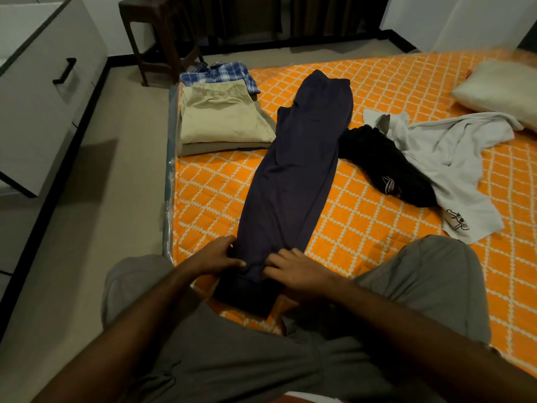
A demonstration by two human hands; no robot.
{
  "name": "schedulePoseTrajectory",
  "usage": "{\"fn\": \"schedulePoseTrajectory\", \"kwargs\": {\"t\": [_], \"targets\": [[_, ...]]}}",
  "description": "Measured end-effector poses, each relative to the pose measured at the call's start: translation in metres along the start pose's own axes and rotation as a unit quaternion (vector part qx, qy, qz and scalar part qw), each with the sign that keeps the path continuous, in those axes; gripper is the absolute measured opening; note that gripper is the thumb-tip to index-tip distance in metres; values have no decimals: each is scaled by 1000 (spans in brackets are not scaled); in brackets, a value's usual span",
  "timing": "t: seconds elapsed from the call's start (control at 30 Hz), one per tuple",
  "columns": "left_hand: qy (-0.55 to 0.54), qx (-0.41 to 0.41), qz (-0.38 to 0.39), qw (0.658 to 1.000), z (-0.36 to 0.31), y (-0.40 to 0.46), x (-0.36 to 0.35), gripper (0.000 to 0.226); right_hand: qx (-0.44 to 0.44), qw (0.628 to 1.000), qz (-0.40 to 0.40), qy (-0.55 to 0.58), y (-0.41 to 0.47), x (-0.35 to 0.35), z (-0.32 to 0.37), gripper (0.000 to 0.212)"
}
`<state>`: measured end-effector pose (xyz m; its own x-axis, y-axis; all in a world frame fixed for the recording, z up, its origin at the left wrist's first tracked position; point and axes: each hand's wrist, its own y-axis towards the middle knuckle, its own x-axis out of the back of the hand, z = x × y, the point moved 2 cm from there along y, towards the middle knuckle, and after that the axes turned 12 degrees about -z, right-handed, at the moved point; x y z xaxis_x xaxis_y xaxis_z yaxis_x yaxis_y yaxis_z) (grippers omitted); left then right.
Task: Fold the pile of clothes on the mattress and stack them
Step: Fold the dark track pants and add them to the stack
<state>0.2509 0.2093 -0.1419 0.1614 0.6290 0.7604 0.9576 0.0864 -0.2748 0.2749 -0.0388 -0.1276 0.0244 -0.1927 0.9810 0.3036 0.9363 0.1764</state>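
I am pinching the cuff end of the navy trousers point(293, 175) with my left hand point(216, 255) and right hand point(293, 267), each grip closing on cloth so I can turn the leg end up toward the waistband (my guess). They are lying lengthwise on the mattress point(363, 205), between the folded stack point(220, 120) and the unfolded black garment point(386, 167) and grey shirt point(453, 158). My fingertips are disappearing under the fabric, and the pillow point(499, 91) beyond is blurring at the frame's edge.

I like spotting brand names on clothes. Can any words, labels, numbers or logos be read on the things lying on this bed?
No readable text anywhere.
Crumpled black garment: a small white-and-pink emblem, too blurred to read.
Crumpled light grey shirt: a dark line-drawn print near its hem, a picture, not words.
Long dark navy trousers, folded beige trousers, blue checked shirt: no markings visible.
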Motion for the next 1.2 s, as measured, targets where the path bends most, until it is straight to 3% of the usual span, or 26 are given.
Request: {"fn": "schedulePoseTrajectory", "kwargs": {"t": [0.07,0.17,0.33,0.43,0.5,0.6,0.7,0.8,0.87,0.93,0.97,1.03,1.07,1.13,1.2], "targets": [[62,-24,-21,998,1,-1,-1,52,13,1000,1,-8,4,-4,10,41],[51,-31,15,998,-6,-1,1,52,18,1000,-16,-7,7,-4,10,41],[-25,9,98,995,-11,-7,-3,70,27,999,-24,13,2,-1,18,58],[-156,57,135,977,-8,-13,-6,80,37,999,-5,3,2,-8,25,74],[-253,99,134,953,-10,-17,-8,60,38,999,-3,-32,5,-12,30,79],[-376,203,102,898,-14,-24,-7,43,18,998,-53,-38,11,-11,34,68],[-407,219,79,883,-30,-29,6,33,-40,995,-93,13,20,0,38,69],[-402,203,28,893,-35,-27,20,24,-139,973,-134,128,24,11,44,64],[-364,161,-46,916,-24,-24,26,22,-202,943,-178,194,26,16,43,50],[-249,8,-111,962,-4,-19,29,49,-230,925,-201,224,29,24,41,34],[-140,-80,-132,978,8,-17,27,63,-221,929,-205,216,31,29,41,25],[56,-201,-157,965,21,-9,21,78,-163,952,-218,142,36,41,41,15],[89,-230,-157,956,20,-6,16,78,-117,964,-226,82,37,47,43,12],[61,-290,-125,947,6,-4,12,68,-6,967,-249,-49,40,58,48,4],[51,-344,-118,930,-9,-5,10,58,45,955,-271,-113,41,65,54,14]]}}
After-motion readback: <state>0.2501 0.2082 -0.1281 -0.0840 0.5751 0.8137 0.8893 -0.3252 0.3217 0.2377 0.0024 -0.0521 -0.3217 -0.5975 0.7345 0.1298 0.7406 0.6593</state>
